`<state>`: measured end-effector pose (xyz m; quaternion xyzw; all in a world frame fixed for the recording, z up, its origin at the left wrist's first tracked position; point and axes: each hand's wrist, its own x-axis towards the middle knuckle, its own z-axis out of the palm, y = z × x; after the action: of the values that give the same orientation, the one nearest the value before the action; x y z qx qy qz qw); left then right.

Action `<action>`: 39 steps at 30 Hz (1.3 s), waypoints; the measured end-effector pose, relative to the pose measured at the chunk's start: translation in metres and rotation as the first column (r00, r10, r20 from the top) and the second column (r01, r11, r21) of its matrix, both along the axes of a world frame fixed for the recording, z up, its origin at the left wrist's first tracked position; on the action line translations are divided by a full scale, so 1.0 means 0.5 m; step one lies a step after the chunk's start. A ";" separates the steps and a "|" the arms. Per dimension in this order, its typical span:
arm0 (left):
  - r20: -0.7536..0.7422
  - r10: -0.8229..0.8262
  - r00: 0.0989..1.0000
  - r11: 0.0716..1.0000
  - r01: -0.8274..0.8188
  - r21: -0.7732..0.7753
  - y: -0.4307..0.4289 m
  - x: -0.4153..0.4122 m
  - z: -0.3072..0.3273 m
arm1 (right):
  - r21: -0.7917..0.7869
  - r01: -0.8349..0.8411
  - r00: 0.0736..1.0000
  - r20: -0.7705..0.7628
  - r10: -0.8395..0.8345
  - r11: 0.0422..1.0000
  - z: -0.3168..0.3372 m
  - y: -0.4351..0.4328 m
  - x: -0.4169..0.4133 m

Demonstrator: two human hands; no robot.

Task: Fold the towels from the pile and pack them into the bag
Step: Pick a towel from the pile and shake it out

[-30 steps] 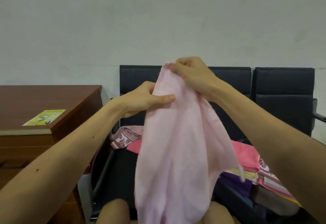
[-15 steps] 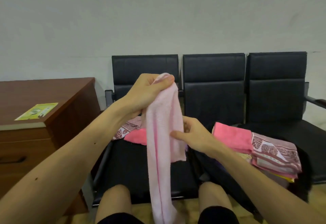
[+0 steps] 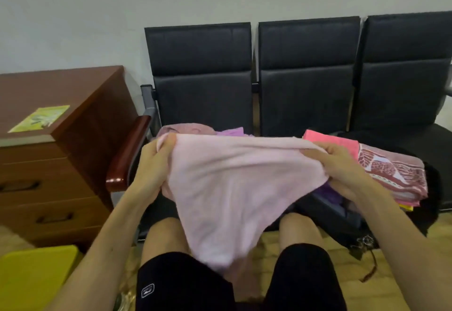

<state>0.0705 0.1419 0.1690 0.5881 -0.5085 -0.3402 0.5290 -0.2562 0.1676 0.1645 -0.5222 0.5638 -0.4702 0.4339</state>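
Note:
A pale pink towel (image 3: 230, 186) is stretched wide between my hands, sagging to a point above my knees. My left hand (image 3: 152, 163) grips its left top corner and my right hand (image 3: 342, 166) grips its right top corner. Behind the towel, on the left black seat, lies a pile of loose towels (image 3: 195, 128) in mauve and purple. A stack of folded towels (image 3: 391, 173), bright pink on top of leaf-patterned ones, rests on a dark bag (image 3: 342, 222) at the right. Purple cloth shows inside the bag under my right hand.
A row of black chairs (image 3: 305, 78) stands against the wall. A brown wooden drawer cabinet (image 3: 49, 163) with a yellow leaflet on top is at the left. A yellow object (image 3: 31, 279) sits at the lower left. My bare knees are below the towel.
The towel hung bunched from my raised left hand; now both hands have lowered and pulled apart, spreading it wide by its top corners. The view has tilted down.

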 end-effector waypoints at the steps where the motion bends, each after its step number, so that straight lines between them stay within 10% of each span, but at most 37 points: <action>1: -0.049 0.040 0.998 0.998 -0.038 0.040 0.005 0.014 -0.039 | 0.049 -0.080 0.997 0.009 0.079 0.996 0.007 0.011 0.000; 4: -0.164 0.100 0.981 0.986 -0.076 0.151 0.029 0.028 -0.130 | 0.148 -0.171 0.973 -0.131 0.190 0.974 -0.007 0.012 0.004; 12: -0.326 0.319 0.890 0.871 -0.140 0.472 0.023 -0.015 -0.262 | 0.242 0.243 0.966 0.029 -0.257 0.940 -0.177 0.004 0.087; 28: -0.355 0.264 0.897 0.925 -0.131 0.356 0.000 -0.020 -0.243 | 0.382 0.187 0.980 -0.141 -0.143 0.905 -0.236 -0.019 0.044; 34: -0.351 0.280 0.893 0.898 -0.114 0.426 0.004 -0.033 -0.259 | 0.478 0.035 0.969 0.197 -0.146 0.878 -0.226 -0.006 0.114; 39: -0.349 0.147 0.925 0.928 -0.007 0.372 0.022 -0.065 -0.238 | 0.420 0.055 0.976 0.168 -0.137 0.906 -0.231 0.004 0.164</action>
<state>0.0382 0.1530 0.0499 0.6207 -0.3034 -0.5121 0.5103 -0.1743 0.1696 0.0490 -0.3423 0.6305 -0.4099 0.5633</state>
